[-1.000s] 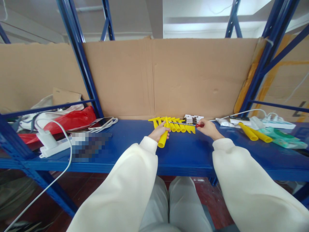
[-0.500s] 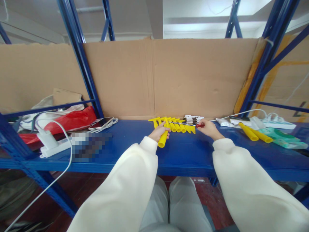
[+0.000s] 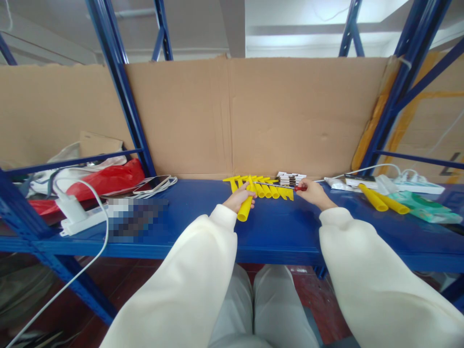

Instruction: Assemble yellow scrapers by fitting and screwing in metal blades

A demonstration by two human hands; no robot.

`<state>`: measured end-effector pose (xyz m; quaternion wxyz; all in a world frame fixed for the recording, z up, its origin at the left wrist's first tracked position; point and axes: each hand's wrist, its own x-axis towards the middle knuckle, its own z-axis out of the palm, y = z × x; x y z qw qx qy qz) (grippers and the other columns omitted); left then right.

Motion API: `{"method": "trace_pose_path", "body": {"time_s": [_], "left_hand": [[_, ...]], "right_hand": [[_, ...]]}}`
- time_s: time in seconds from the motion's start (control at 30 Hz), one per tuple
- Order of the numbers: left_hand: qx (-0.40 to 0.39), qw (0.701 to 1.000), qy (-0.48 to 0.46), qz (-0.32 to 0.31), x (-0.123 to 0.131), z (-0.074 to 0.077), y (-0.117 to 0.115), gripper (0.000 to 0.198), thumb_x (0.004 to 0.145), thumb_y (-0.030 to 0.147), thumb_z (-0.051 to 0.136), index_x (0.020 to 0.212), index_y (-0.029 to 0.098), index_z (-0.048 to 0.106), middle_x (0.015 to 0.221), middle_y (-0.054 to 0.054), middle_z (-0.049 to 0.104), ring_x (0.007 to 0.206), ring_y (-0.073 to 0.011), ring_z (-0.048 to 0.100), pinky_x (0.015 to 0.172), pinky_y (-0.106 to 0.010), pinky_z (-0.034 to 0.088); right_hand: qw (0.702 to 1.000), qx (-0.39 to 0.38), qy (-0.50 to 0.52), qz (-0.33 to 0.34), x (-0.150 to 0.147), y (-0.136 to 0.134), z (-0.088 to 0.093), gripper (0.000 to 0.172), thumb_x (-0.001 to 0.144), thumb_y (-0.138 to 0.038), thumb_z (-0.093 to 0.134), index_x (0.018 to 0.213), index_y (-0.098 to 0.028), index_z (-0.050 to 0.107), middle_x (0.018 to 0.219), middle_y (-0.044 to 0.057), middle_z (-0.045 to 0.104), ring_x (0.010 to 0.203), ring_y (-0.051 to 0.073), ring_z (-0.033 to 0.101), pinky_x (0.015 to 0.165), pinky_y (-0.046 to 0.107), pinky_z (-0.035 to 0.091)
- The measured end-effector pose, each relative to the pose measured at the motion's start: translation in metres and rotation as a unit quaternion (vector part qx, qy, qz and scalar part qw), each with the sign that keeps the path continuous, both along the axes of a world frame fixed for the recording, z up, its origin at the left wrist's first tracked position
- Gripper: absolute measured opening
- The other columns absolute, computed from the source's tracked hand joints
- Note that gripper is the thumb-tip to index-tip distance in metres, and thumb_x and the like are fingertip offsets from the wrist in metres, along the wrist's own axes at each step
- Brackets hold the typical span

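My left hand (image 3: 239,199) is closed around a yellow hollow handle (image 3: 244,211), its open end pointing towards me and its far end wider. Pinched in my right hand (image 3: 312,192) is a screwdriver (image 3: 300,188) with a dark red grip. Its thin metal shaft runs left to the far part of the yellow handle; whether the tip touches is too small to tell. Behind and between my hands lies a row of several similar yellow handles (image 3: 267,192). Small white pieces with dark bands (image 3: 291,178) are stacked just beyond my right hand.
Two yellow tubes (image 3: 384,200) lie on the blue shelf (image 3: 279,237) at right, beside a green packet (image 3: 422,205) and a white power strip (image 3: 420,186). At left are a white charger block (image 3: 74,210), cables and a red bag (image 3: 112,181). Cardboard (image 3: 290,116) closes the back.
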<state>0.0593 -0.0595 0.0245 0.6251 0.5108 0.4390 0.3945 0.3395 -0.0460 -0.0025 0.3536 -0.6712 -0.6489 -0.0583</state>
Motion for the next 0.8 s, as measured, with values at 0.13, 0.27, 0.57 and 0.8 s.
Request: {"method": "trace_pose_path", "body": {"time_s": [0.13, 0.27, 0.57, 0.8], "left_hand": [[-0.009, 1.000, -0.001, -0.005, 0.0003, 0.0018, -0.0012, 0.082, 0.088, 0.001, 0.044, 0.160, 0.027, 0.015, 0.068, 0.003, 0.052, 0.047, -0.0082, 0.046, 0.043, -0.017, 0.038], [-0.022, 1.000, -0.002, -0.002, 0.0007, 0.0044, -0.0028, 0.081, 0.088, 0.001, 0.043, 0.160, 0.026, 0.015, 0.068, 0.003, 0.052, 0.046, -0.0079, 0.045, 0.042, -0.016, 0.037], [-0.038, 0.999, -0.022, -0.002, 0.0010, 0.0062, -0.0045, 0.081, 0.089, -0.001, 0.041, 0.160, 0.025, 0.012, 0.067, 0.003, 0.051, 0.044, -0.0074, 0.043, 0.042, -0.016, 0.036], [-0.029, 0.999, -0.017, -0.004, 0.0006, 0.0022, 0.0001, 0.080, 0.089, 0.001, 0.043, 0.160, 0.026, 0.014, 0.066, 0.004, 0.051, 0.044, -0.0082, 0.045, 0.043, -0.016, 0.037]], "right_hand": [[1.000, 0.007, -0.005, 0.006, 0.0004, 0.0001, -0.0005, 0.006, 0.065, -0.024, 0.061, 0.070, -0.023, 0.057, 0.072, 0.001, 0.069, 0.067, 0.019, 0.060, 0.062, 0.029, 0.040], [1.000, 0.006, -0.008, 0.004, 0.0006, 0.0008, -0.0011, 0.006, 0.066, -0.024, 0.061, 0.072, -0.023, 0.058, 0.073, 0.001, 0.069, 0.068, 0.019, 0.061, 0.062, 0.029, 0.040], [1.000, 0.001, -0.024, 0.000, 0.0006, 0.0048, -0.0040, 0.007, 0.067, -0.023, 0.062, 0.073, -0.024, 0.058, 0.073, 0.002, 0.070, 0.068, 0.020, 0.062, 0.062, 0.028, 0.040], [0.999, -0.025, -0.033, -0.030, -0.0072, -0.0021, 0.0012, 0.010, 0.067, -0.020, 0.061, 0.076, -0.023, 0.057, 0.077, 0.002, 0.071, 0.072, 0.021, 0.064, 0.065, 0.029, 0.041]]}}
